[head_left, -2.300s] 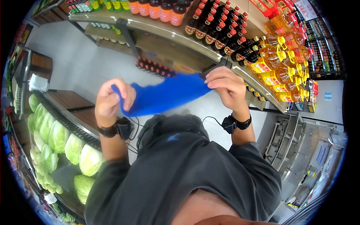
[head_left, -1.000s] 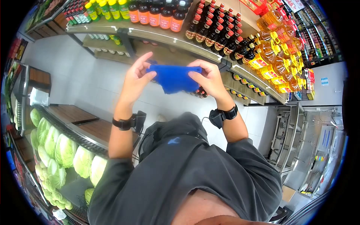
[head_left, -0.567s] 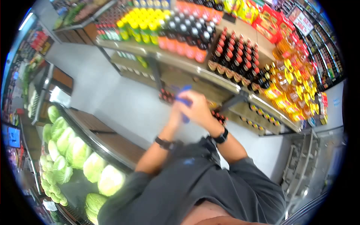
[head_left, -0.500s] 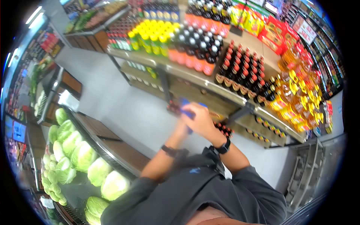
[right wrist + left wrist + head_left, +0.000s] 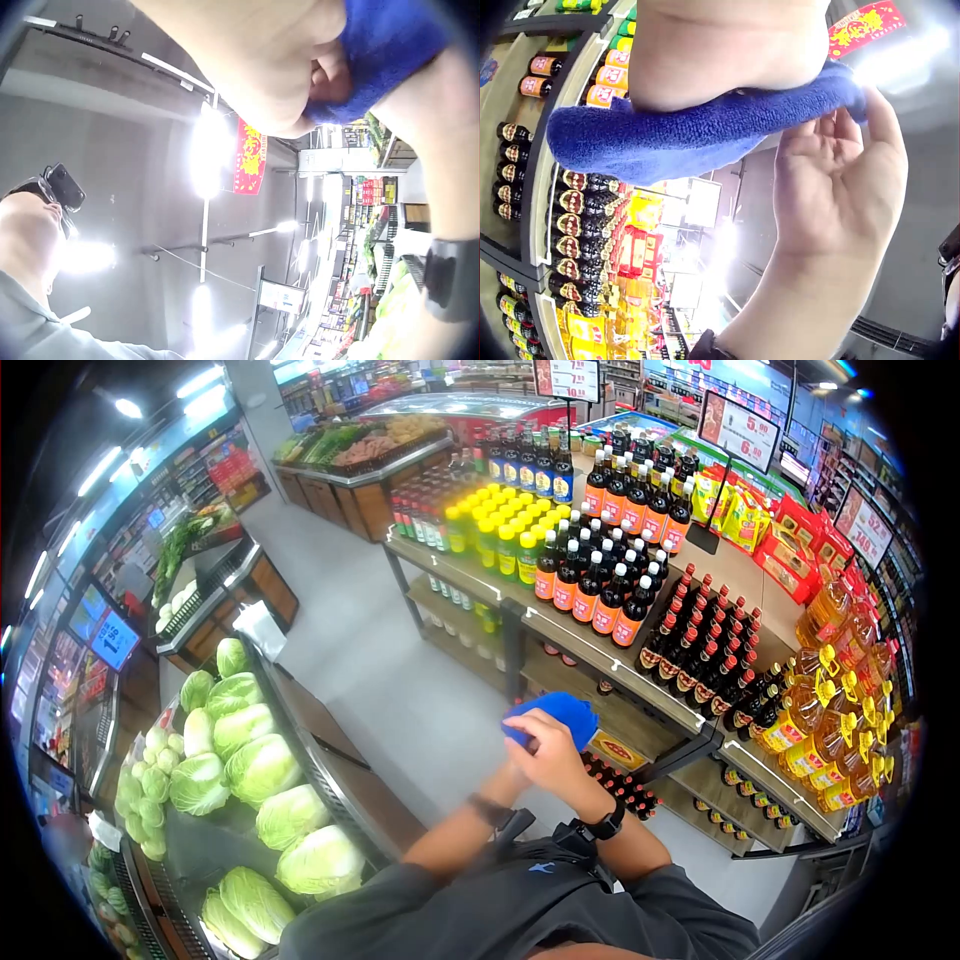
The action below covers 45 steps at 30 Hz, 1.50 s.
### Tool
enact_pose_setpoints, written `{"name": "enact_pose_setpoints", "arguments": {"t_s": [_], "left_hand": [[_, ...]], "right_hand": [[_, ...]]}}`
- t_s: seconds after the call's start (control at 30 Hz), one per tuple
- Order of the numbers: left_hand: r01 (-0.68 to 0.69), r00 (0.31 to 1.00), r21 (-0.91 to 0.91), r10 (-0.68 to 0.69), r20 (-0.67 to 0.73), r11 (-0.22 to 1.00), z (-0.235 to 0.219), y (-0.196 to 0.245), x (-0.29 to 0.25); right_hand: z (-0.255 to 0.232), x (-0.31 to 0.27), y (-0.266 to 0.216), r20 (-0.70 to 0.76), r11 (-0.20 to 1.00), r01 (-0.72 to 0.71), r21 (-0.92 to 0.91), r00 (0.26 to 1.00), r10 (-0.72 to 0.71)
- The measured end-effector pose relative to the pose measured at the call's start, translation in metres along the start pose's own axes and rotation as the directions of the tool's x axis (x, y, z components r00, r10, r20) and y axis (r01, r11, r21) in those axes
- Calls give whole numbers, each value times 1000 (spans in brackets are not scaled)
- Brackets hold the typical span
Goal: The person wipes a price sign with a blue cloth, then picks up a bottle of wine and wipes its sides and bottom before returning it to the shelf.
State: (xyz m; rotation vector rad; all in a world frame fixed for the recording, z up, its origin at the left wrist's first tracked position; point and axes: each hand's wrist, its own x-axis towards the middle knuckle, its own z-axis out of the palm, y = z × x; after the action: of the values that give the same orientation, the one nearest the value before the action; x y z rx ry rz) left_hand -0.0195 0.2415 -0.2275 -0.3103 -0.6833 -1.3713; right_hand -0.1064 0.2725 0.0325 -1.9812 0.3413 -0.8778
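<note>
A blue cloth is bunched at the two hands, above the aisle floor. The right hand has its fingers curled at the cloth's near edge. In the left wrist view, that right hand grips one end of the folded cloth, its thumb over the edge. Mostly covered by the right hand, the left hand is blurred in the head view. Close to its camera, the left hand lies against the cloth, fingers hidden. The right wrist view shows the right hand's curled fingers touching the cloth.
Cabbages fill a bin at the left. A shelf ahead and right carries dark bottles, yellow-capped bottles and large oil bottles. More bottles stand on its lower levels. Grey floor runs between.
The cloth, spread between both hands earlier, is now bunched, and the hands have come together. The head view has tilted up, showing more of the store.
</note>
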Motion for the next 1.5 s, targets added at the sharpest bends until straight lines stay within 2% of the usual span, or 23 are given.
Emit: {"name": "enact_pose_setpoints", "arguments": {"t_s": [0.03, 0.07, 0.13, 0.17, 0.23, 0.27, 0.33, 0.37, 0.43, 0.47, 0.5, 0.53, 0.57, 0.7, 0.83, 0.97, 1.07, 1.1, 1.2, 1.3, 1.4, 1.43, 1.5], "left_hand": [[-6, 999, 225, -6, 54, 974, -7, -1, 0], [138, 989, 738, -47, -143, 661, 18, 7, 11], [332, 942, 935, 6, -335, 129, 37, 13, 19], [350, 936, 924, -23, -350, 152, 39, 13, 19], [287, 950, 852, -17, -312, 438, 76, 18, 25], [176, 964, 728, 35, -265, 663, 107, 22, 26], [109, 923, 205, -23, -384, 973, 164, 33, 55], [21, 896, -74, -51, -440, 997, 193, 38, 70], [43, 899, -87, -77, -431, 995, 195, 43, 80], [41, 899, -82, -72, -431, 996, 197, 48, 80], [37, 897, -77, -67, -436, 996, 199, 51, 77], [32, 896, -70, -60, -440, 997, 199, 54, 74], [35, 879, -89, -73, -471, 995, 186, 50, 70], [66, 877, -174, -140, -460, 983, 178, 45, 70], [64, 922, -105, -99, -375, 992, 174, 45, 68], [-12, 965, -30, 4, -262, 999, 181, 46, 61], [-43, 966, 40, 52, -255, 998, 186, 52, 57], [-45, 964, 72, 62, -257, 996, 187, 55, 56], [-83, 932, -49, 61, -357, 995, 187, 57, 53], [-2, 941, 163, 57, -334, 987, 197, 67, 52], [-94, 956, 29, 98, -278, 995, 207, 71, 52], [-143, 922, -63, 110, -371, 988, 199, 68, 50], [-108, 938, -66, 80, -336, 992, 197, 68, 45]], "right_hand": [[5, 0, 8, 4, 1000, 20, -22, 1000, -19], [8, 1, 8, 7, 998, 39, -45, 999, -39], [6, 4, -12, 38, 987, -66, 146, 997, 61], [2, 4, -23, 59, 964, -120, 239, 992, 108], [-8, -2, -28, -13, 995, 79, 58, 997, -78], [-15, -3, -26, -36, 984, 177, -38, 983, -178], [-32, -13, -12, -207, 955, 168, -243, 953, -221], [-43, -19, -5, -284, 950, 82, -302, 943, -172], [-51, -32, 29, -428, 971, -148, -189, 902, 54], [-43, -40, 62, -387, 914, -307, 264, 834, 392], [-53, -47, 77, -98, 667, -414, 620, 802, 589], [-58, -41, 74, 249, 274, -518, 810, 729, 638], [-58, -45, 64, 357, 103, -498, 861, 736, 575], [-43, -56, 81, 156, 428, -491, 758, 775, 613], [-37, -52, 77, 154, 244, -403, 882, 736, 659], [-26, -65, 120, 26, 501, -411, 762, 792, 610], [-20, -51, 88, 134, 275, -429, 860, 711, 690], [-18, -54, 105, 266, 148, -465, 873, 707, 655], [-16, -34, 48, 483, -122, -521, 844, 643, 594], [-13, -53, 89, 693, -436, -597, 674, 715, 91], [-11, -55, 89, 416, -24, -533, 846, 631, 655], [-7, -56, 101, 308, 162, -479, 862, 752, 583], [-8, -52, 106, 328, 155, -497, 854, 745, 581]]}}
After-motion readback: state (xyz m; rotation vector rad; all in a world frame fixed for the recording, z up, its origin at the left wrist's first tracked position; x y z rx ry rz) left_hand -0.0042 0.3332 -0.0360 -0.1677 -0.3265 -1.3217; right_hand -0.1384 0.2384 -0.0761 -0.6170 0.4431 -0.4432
